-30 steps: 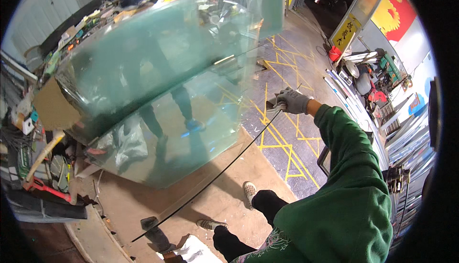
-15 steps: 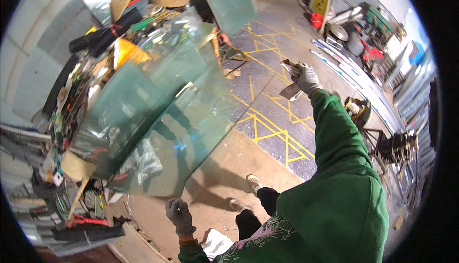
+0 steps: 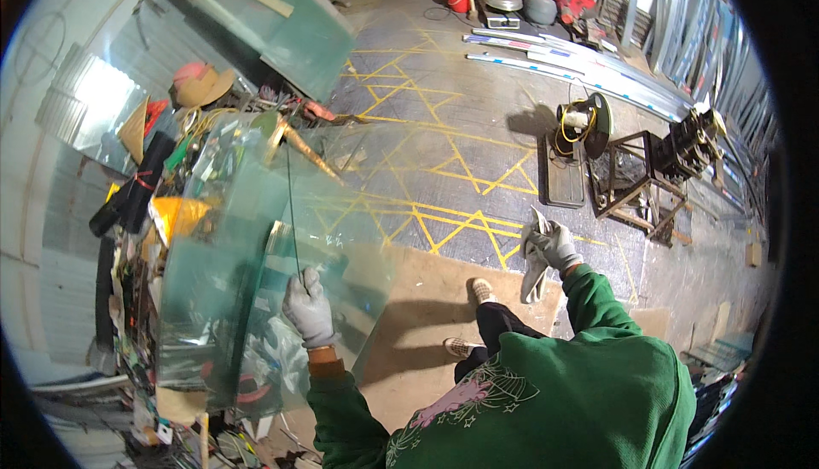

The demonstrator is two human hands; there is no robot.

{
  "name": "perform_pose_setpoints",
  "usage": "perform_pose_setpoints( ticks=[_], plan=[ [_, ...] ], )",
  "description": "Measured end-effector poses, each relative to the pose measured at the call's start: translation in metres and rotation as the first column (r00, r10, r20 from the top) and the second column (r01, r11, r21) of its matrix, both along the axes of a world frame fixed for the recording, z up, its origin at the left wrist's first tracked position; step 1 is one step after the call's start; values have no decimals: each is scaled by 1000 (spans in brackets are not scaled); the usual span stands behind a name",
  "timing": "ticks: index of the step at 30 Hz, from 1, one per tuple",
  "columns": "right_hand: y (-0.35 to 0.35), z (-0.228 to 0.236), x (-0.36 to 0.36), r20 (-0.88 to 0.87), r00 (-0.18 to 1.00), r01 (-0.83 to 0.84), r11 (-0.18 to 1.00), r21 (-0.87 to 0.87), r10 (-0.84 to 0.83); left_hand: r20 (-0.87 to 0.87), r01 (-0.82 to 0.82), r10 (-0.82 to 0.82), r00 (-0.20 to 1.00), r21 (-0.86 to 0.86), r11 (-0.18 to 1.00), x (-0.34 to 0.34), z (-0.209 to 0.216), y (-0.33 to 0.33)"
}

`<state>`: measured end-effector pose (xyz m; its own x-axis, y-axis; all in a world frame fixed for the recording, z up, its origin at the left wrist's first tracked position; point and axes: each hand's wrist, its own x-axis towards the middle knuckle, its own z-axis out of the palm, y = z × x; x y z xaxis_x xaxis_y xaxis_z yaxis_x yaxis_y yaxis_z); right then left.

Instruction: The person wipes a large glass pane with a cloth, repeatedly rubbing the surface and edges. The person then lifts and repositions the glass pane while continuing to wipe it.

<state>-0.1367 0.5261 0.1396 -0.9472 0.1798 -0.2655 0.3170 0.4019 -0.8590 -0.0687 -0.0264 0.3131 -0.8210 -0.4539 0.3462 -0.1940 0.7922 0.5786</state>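
My left hand (image 3: pixel 309 311), in a grey work glove, is closed on the edge of a large clear glass pane (image 3: pixel 354 243). The pane's dark edge runs away from my fingers toward the far side. Crumpled in my gloved right hand (image 3: pixel 559 249) is a pale cloth (image 3: pixel 535 279), whose ends stick out above and hang below the fingers. This hand is well to the right of the pane, apart from it. More greenish glass sheets (image 3: pixel 200 298) stand on the left, seen partly through one another.
Tools and scraps crowd the left wall, with an orange-yellow bag (image 3: pixel 177 215) among them. Another glass sheet (image 3: pixel 281 38) leans at the far left. A cutting machine (image 3: pixel 584 128) and a metal frame stand (image 3: pixel 640 183) are on the right. Long metal profiles (image 3: pixel 589 64) lie behind them.
My view has turned to the right. My right arm, stretched far out with the cloth before, is now drawn closer to my body. My left hand appears farther forward on the glass edge.
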Motion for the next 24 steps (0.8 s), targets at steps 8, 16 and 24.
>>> perform_pose_setpoints(
  ticks=[8,16,24],
  plan=[
    [64,-83,-71,97,974,227,846,-483,-207,81,6,11,997,-213,977,-185,13,46],
    [108,-59,-187,-2,976,179,816,-550,-216,306,-39,117,945,-251,967,-360,0,110],
    [140,24,-262,110,917,363,686,-630,-384,291,52,45,956,-318,947,-502,-27,150]
  ],
)
